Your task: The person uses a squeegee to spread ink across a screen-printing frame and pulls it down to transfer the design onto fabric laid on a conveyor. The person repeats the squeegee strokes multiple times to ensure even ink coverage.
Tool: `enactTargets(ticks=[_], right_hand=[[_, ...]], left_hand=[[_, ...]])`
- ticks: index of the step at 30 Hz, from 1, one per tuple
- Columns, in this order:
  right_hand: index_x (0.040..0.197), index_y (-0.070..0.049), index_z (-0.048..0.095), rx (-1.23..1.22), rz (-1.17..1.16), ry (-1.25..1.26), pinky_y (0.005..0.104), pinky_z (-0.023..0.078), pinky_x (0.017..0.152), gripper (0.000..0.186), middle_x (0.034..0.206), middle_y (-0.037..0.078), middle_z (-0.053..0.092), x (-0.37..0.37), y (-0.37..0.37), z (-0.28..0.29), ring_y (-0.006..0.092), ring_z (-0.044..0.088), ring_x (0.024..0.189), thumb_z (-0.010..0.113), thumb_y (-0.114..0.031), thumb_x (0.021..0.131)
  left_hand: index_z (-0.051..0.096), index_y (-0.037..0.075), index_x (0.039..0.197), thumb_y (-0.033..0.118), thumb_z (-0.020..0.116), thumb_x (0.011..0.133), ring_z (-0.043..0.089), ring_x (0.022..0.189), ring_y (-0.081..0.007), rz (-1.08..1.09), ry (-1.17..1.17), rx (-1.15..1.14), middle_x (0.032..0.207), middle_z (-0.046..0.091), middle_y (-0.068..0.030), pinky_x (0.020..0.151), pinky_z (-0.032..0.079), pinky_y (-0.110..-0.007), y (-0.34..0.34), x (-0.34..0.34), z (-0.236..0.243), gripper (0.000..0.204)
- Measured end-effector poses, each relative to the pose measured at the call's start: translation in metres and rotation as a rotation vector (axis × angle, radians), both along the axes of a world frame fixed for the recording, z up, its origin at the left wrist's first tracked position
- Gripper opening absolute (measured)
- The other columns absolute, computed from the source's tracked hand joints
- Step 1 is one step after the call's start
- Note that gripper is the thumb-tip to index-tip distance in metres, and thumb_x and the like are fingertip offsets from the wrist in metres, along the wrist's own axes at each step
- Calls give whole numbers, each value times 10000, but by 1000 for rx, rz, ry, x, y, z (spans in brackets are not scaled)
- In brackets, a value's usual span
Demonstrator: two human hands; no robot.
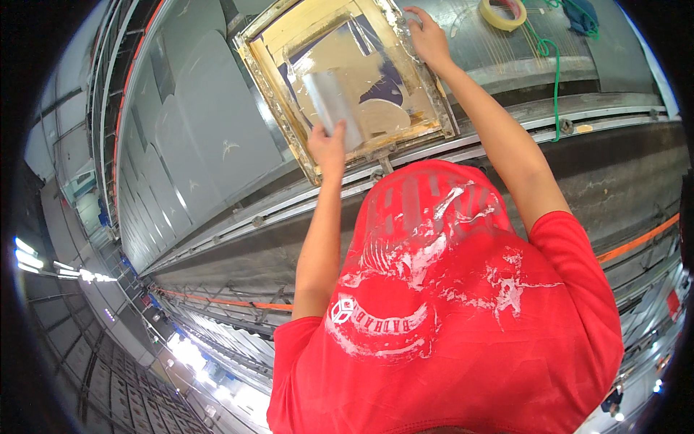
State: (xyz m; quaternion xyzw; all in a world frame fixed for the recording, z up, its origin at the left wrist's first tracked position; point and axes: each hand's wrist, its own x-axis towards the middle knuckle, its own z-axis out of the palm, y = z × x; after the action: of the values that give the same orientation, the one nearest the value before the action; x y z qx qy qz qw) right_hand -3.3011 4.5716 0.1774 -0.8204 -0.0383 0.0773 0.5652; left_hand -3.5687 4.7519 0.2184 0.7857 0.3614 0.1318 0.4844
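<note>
Grey sheets [210,137] lie on the left, beside a paint-crusted screen-printing frame [278,108]. Inside it, left of centre, is a flat grey squeegee [334,105], its long axis slanting from far left to near right; the left hand [329,150], the nearer one, is partly closed on its near part, thumb and finger across it. Within the frame's raised sides are pale smears and dark purple patches. The right hand [430,42] bends its fingers at the far right rail; whether they grip, I cannot tell. Farther right are a yellow tape roll [495,20], green cord [557,87] and blue cloth [580,16].
</note>
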Motion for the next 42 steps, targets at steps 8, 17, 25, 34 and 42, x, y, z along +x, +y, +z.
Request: enactTargets(ticks=[8, 17, 25, 34, 42], right_hand=[[1323, -268, 622, 56, -26, 31, 382, 482, 691, 350, 706, 82, 635, -2, 0, -1, 211, 595, 650, 537, -276, 984], [1323, -267, 623, 43, -14, 28, 386, 476, 676, 351, 692, 84, 626, 1, 2, -5, 211, 589, 636, 542, -267, 981], [1327, -262, 620, 32, -35, -49, 398, 474, 663, 359, 666, 90, 607, 1, 5, -13, 229, 590, 625, 539, -265, 977], [1330, -273, 605, 6, -26, 8, 411, 478, 674, 354, 668, 91, 606, 3, 1, -10, 253, 597, 638, 519, -276, 987], [1306, -310, 612, -30, 0, 60, 494, 532, 765, 358, 742, 165, 688, 2, 4, -1, 392, 683, 763, 515, -288, 963]], left_hand=[[694, -34, 959, 152, 724, 833, 575, 696, -118, 91, 45, 464, 766, 693, -98, 649, 467, -318, 26, -31, 23, 227], [719, 4, 1080, 196, 748, 811, 642, 710, -171, -243, 50, 196, 823, 727, -163, 687, 505, -331, -3, 30, 22, 332], [680, 141, 1267, 12, 718, 712, 670, 1105, -304, -818, 78, 841, 1214, 706, -106, 931, 524, -435, -14, -2, 40, 571], [709, 168, 1248, -25, 719, 714, 727, 877, -260, -584, 256, 395, 1144, 736, -105, 763, 561, -334, 13, -25, 39, 569], [702, 218, 1254, 25, 770, 676, 710, 961, -270, -837, 83, 671, 1269, 688, -38, 774, 558, -341, -24, 6, 21, 613]])
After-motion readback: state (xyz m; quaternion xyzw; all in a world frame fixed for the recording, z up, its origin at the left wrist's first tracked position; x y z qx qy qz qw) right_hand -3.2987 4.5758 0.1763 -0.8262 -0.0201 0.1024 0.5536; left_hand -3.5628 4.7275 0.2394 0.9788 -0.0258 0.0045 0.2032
